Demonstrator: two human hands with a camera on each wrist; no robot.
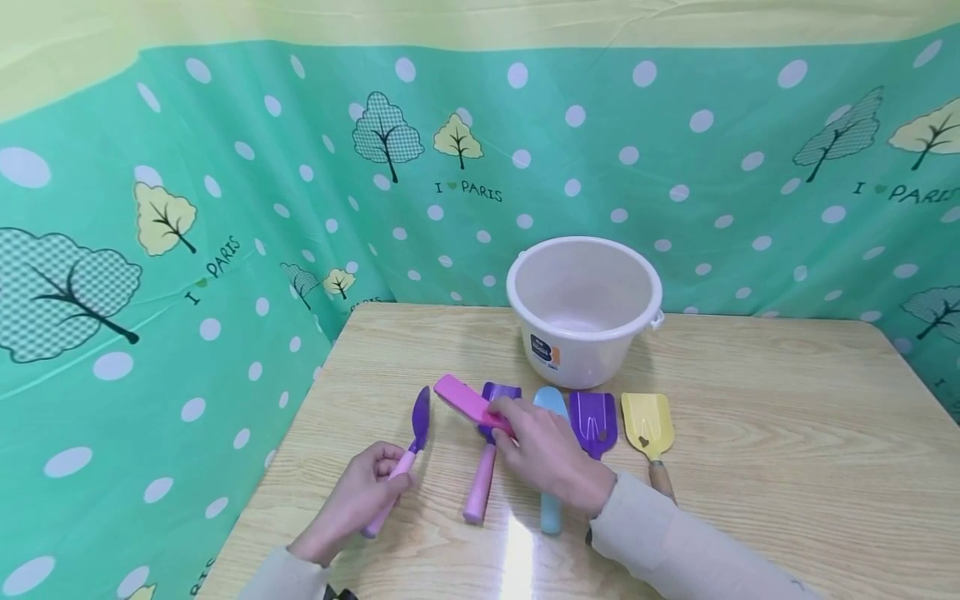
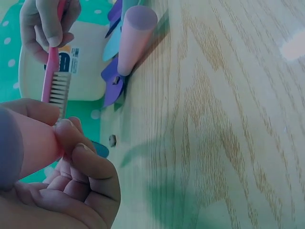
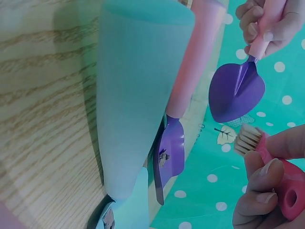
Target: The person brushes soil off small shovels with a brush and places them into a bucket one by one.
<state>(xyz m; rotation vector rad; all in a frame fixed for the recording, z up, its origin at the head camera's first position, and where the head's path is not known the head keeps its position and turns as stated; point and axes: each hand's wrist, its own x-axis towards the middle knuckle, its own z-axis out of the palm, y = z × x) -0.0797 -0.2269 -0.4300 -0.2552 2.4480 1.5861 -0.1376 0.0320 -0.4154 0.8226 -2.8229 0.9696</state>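
My left hand (image 1: 367, 492) grips the pink handle of a trowel (image 1: 422, 417), its pointed purple blade tilted up and away. In my right hand (image 1: 551, 454) is a pink brush (image 1: 461, 400), pinched between thumb and fingers; its pale bristles (image 3: 248, 140) show in the right wrist view, near the trowel's blade. Below the brush lies a purple shovel (image 1: 480, 487) with a pink handle, partly covered. A light blue trowel (image 1: 551, 400) lies under my right hand and forearm, which hide its middle.
Right of the blue trowel lie a purple shovel (image 1: 592, 417), its handle hidden by my arm, and a yellow shovel (image 1: 647, 421) with a brown handle. Behind them stands a white bucket (image 1: 577, 358). A green dotted cloth (image 1: 465, 242) hangs behind the wooden table (image 1: 787, 450).
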